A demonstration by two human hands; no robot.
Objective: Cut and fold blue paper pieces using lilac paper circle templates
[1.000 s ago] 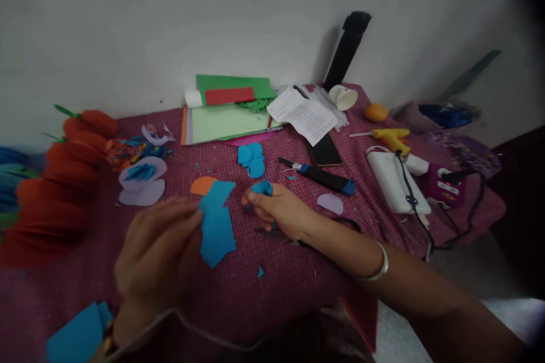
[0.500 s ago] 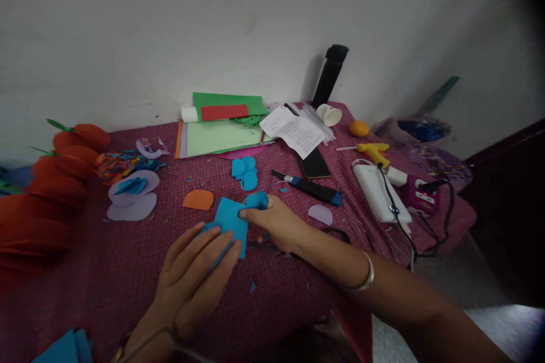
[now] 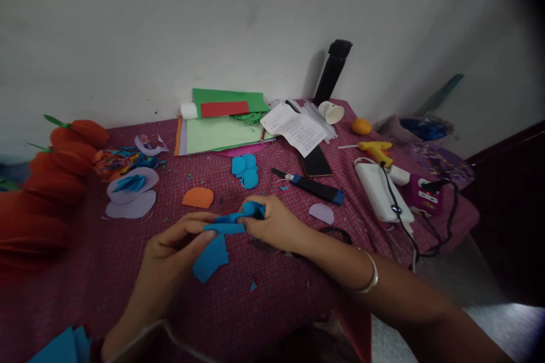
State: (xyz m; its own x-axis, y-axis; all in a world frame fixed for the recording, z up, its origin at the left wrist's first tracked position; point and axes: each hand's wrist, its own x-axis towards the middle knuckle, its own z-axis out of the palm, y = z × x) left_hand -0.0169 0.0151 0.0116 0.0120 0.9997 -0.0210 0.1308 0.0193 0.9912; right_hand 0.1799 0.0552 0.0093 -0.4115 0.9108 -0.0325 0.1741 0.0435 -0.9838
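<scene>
A piece of blue paper (image 3: 225, 228) is stretched between my two hands, its edge turned towards me. My left hand (image 3: 170, 255) pinches its left end between thumb and fingers. At the other end my right hand (image 3: 276, 224) is closed around the paper, which curls up at the fingers. Just below my left fingertips, a few flat blue paper pieces (image 3: 212, 260) lie on the checked cloth. Beyond the hands sit blue rounded cut-outs (image 3: 246, 170) and an orange half-round piece (image 3: 198, 198). A dark object (image 3: 336, 232) lies partly hidden behind my right forearm.
A utility knife (image 3: 313, 187), lilac piece (image 3: 321, 213), phone (image 3: 317, 163) and written sheet (image 3: 293, 126) lie beyond. Rightward are a yellow glue gun (image 3: 375, 151), white power bank (image 3: 383, 193) and cables. Orange paper pumpkins (image 3: 63, 176) line the left; a black bottle (image 3: 333, 71) stands behind.
The blue paper has turned from facing up to edge-on. My left hand has gone from lying flat over it to pinching its end, uncovering blue pieces on the cloth.
</scene>
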